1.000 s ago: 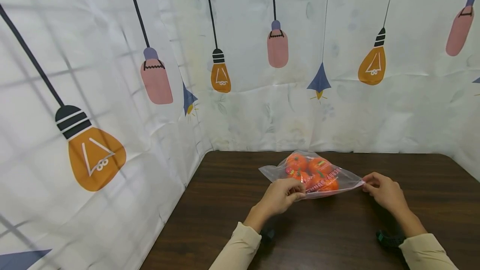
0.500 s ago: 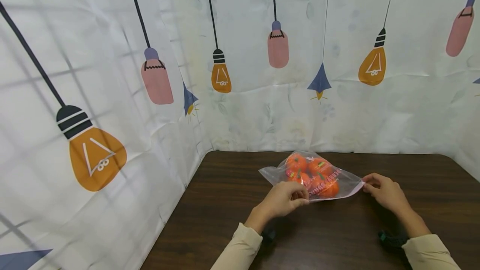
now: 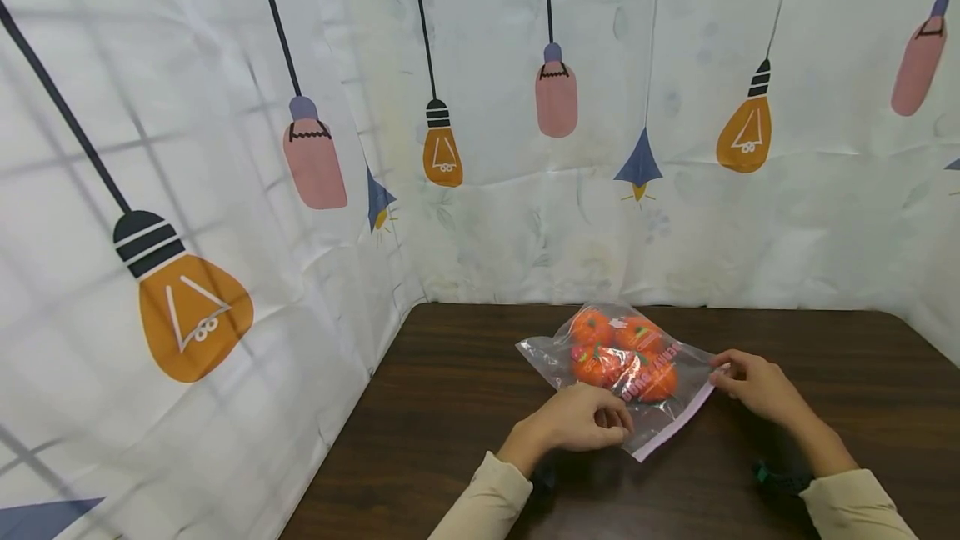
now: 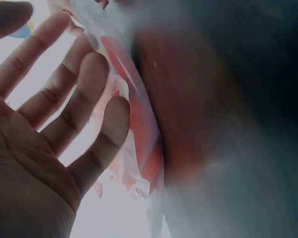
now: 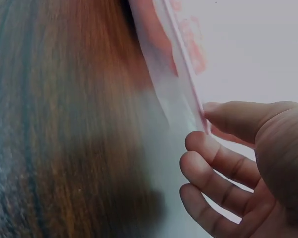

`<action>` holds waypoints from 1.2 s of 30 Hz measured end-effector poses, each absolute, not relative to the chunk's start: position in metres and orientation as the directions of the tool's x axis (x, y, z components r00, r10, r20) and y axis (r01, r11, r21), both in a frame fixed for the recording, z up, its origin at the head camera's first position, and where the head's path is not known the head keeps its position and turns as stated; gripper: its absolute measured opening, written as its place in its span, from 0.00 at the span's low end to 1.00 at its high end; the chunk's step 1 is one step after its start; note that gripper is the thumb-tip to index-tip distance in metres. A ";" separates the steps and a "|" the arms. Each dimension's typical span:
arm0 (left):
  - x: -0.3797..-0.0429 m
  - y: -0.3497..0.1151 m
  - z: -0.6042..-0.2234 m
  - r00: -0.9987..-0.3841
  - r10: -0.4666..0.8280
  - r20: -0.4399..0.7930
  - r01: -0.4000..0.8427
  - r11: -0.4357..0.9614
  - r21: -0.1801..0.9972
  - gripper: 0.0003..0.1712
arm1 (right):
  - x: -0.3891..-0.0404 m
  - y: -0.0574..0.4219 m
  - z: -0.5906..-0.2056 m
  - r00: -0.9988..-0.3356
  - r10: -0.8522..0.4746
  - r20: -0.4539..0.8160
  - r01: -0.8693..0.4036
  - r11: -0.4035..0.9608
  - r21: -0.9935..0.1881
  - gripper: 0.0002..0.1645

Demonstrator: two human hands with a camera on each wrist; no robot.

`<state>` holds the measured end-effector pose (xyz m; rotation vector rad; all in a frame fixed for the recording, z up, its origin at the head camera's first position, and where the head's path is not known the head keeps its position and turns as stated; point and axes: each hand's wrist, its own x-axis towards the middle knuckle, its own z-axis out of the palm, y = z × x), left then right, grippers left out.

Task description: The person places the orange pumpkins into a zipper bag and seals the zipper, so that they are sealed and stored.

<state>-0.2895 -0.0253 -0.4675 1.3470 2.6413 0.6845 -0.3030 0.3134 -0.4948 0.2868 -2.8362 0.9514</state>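
A clear plastic zip bag [image 3: 686, 415] with pink print lies on the dark wooden table, its pale pink sealing strip turned toward the near right. Inside it are several round orange fruits [image 3: 596, 366] with green tops. My right hand [image 3: 761, 390] pinches the strip's right end between thumb and forefinger; the right wrist view shows the bag's edge [image 5: 186, 74] at those fingertips. Over the bag's near left side is my left hand [image 3: 576, 422], fingers loosely bent. In the left wrist view its spread fingers [image 4: 92, 82] lie against the plastic, holding nothing.
The brown table [image 3: 420, 423] reaches back to a white curtain [image 3: 495, 232] printed with hanging lamps. More of this cloth hangs along the left side. A dark band [image 3: 780, 480] sits at the right wrist.
The bag's near edge has swung toward me, so its strip now slants down to the left. My left hand has let go of that edge and moved nearer and slightly right.
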 end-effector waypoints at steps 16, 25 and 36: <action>-0.290 -0.033 -0.483 -0.673 0.739 0.022 0.722 0.651 0.234 0.13 | -0.306 0.287 -0.499 -0.955 -0.224 0.197 -0.297 0.748 -0.593 0.16; -0.296 -0.045 -0.485 -0.707 0.705 0.057 0.691 0.671 0.269 0.14 | -0.311 0.273 -0.502 -0.959 -0.201 0.198 -0.281 0.755 -0.593 0.26; -0.301 -0.052 -0.486 -0.742 0.669 0.039 0.653 0.708 0.268 0.17 | -0.313 0.266 -0.508 -0.971 -0.176 0.160 -0.237 0.776 -0.584 0.35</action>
